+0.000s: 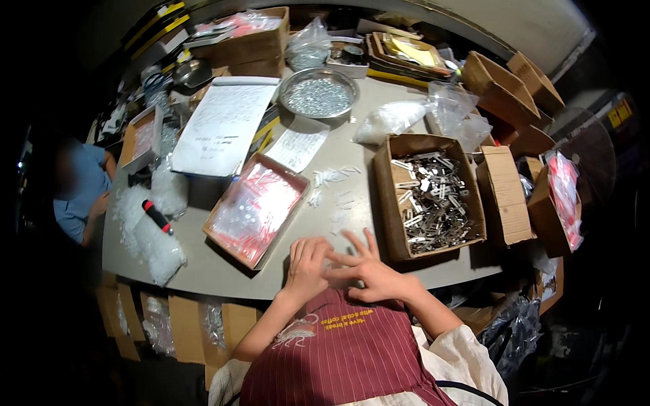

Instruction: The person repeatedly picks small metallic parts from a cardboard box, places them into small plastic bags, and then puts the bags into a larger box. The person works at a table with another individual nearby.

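Note:
At the near table edge, in front of my maroon striped apron, my two hands meet. My left hand [308, 265] is bent with its fingers close together; its thumb and whatever it may hold are hidden. My right hand [371, 271] has its fingers fanned apart, some reaching toward the left fingertips, and I see nothing held in it. Just beyond the hands lie small clear plastic pieces [336, 176] in loose groups. Left of them is a shallow cardboard box [299, 177] of red-and-clear plastic packets. To the right, a deeper cardboard box [383, 203] holds many metal clips.
A round metal bowl [283, 101] of small shiny parts stands far off, beside a written pad [220, 128]. At left lie a red-and-black tool [157, 218] and clear bags [145, 247]. Cartons [504, 196] crowd the right. Another person in blue [84, 186] is at far left.

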### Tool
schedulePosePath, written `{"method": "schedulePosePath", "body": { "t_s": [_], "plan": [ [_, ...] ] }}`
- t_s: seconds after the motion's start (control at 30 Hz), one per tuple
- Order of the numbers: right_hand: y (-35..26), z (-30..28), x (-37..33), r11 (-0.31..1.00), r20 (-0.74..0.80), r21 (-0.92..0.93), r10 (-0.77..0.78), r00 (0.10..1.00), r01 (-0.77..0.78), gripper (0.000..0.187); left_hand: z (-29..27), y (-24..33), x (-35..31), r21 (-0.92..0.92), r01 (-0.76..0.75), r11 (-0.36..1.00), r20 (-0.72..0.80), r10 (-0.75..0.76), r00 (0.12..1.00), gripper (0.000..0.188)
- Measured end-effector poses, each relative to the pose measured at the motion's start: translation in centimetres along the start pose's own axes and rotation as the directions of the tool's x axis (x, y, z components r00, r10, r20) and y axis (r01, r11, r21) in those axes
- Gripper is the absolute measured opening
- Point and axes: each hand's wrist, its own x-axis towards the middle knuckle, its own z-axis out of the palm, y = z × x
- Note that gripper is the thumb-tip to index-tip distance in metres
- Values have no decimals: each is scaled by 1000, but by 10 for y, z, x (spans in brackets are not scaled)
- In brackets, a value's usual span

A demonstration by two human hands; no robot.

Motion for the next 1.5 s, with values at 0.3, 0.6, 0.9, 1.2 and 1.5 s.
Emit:
{"method": "schedulePosePath", "body": {
  "t_s": [0.3, 0.6, 0.9, 1.2, 1.5],
  "plan": [
    [116, -109, 6, 896, -618, 27, 364, 697, -444, 24, 11, -7, -13, -157, 292, 944, 113, -276, 954, 21],
    [246, -143, 25, 480, -561, -211, 654, 507, -852, 26, 18, -17, -19, -166, 306, 937, 69, -299, 952, 21],
    [220, -155, 15, 713, -662, 33, 541, 519, -700, 27, 2, -13, -25, -115, 346, 931, 10, -347, 938, 21],
    [49, -131, -7, 653, -336, 754, 472, 815, -68, 10, -2, 31, 43, -325, 232, 917, 42, -231, 972, 19],
    [-20, -88, -10, 987, -626, 58, -83, 776, 153, 12, -20, 61, 61, -333, -5, 943, -116, -35, 993, 27]
  ]
}}
